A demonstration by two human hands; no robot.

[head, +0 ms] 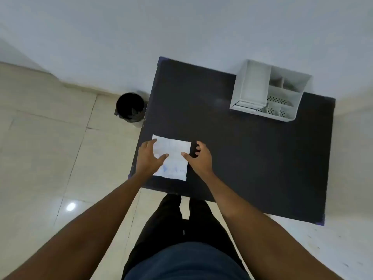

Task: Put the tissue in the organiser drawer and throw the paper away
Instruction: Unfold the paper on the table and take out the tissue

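A flat white sheet (173, 156) with faint blue marks lies near the front left corner of the dark table (252, 158); whether it is the tissue or the paper I cannot tell. My left hand (148, 158) rests over its left edge with fingers spread. My right hand (198, 158) hovers at its right edge, thumb on the sheet, fingers curled and apart. Neither hand has lifted it. A white desk organiser (268, 91) with compartments and a drawer stands at the table's far right.
A bin with a black liner (130, 109) stands on the tiled floor just left of the table's far corner. A pale wall runs behind the table. My legs are at the table's front edge.
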